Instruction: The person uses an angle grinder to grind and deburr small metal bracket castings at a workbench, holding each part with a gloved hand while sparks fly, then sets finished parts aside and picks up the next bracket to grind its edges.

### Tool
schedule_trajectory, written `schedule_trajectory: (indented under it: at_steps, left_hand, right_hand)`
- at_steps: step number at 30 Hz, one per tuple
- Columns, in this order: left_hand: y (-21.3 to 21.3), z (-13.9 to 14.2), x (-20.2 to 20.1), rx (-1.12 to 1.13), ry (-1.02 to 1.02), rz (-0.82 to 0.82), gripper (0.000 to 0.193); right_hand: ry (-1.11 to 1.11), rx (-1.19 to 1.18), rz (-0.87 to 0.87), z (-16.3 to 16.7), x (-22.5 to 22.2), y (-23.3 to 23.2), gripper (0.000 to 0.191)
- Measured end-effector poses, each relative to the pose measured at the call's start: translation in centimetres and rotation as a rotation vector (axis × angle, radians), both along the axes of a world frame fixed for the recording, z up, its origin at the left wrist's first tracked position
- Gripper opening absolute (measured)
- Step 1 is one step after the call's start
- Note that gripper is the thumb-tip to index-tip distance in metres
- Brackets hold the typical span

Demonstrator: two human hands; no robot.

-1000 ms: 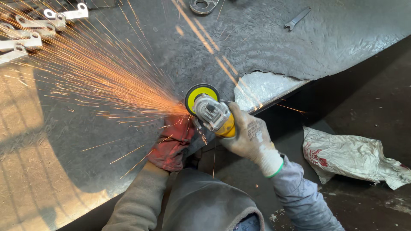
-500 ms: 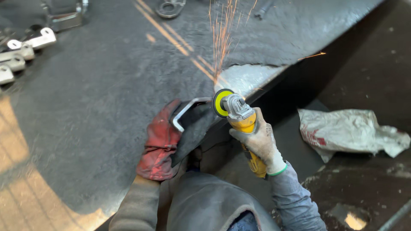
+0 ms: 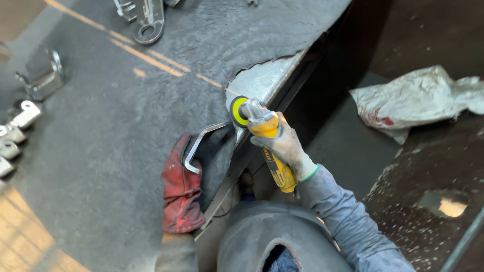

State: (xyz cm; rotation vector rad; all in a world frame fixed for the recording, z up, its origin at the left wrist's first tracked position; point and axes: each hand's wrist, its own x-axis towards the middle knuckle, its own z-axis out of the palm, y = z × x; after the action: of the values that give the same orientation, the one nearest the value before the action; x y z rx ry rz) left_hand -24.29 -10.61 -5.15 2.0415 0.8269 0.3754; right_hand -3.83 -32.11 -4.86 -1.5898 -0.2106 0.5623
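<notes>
Seen from above at a metalworking bench, a row of small metal brackets [image 3: 15, 136] lies along the far left edge of the dark, felt-like bench covering [image 3: 101, 151], with a larger folded bracket [image 3: 43, 78] just above them and a flat part with a ring end [image 3: 146, 20] near the top. Toward the middle, the left hand [image 3: 180, 189], in a worn red work glove, is closed around one end of a bent steel strap [image 3: 201, 143]; the strap rises from the glove, curves and runs right toward the bench edge. There the covering is torn back, baring a patch of bright metal plate [image 3: 264, 80]. Just beside the strap's free end sits the yellow-faced disc [image 3: 237, 112] of an angle grinder [image 3: 267, 143]; whether the disc touches the strap cannot be told. The right hand [image 3: 285, 146], in a dirty pale glove with a green cuff, is clamped on the grinder's yellow body, the handle pointing down toward the person's grey sleeve [image 3: 348, 226]. A few orange streaks [image 3: 146, 58] cross the covering. At the far right, well apart from the work, a crumpled white sack [image 3: 418, 100] lies on the dark, speckled floor [image 3: 423, 166].
</notes>
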Motion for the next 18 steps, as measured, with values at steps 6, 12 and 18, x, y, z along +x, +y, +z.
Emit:
schedule_trajectory:
  at_steps: [6, 12, 18]
  left_hand:
    - [-0.74, 0.45, -0.68, 0.019, 0.054, -0.011, 0.041]
    - [-0.77, 0.47, -0.36, 0.031, 0.089, -0.03, 0.039]
    - [-0.94, 0.31, 0.01, 0.034, 0.097, -0.045, 0.037]
  right_hand:
    - [0.014, -0.129, 0.01, 0.16, 0.19, -0.09, 0.061]
    - [0.023, -0.112, 0.016, -0.14, 0.03, -0.33, 0.061]
    - [0.001, -0.169, 0.043, -0.04, -0.2, -0.8, 0.063]
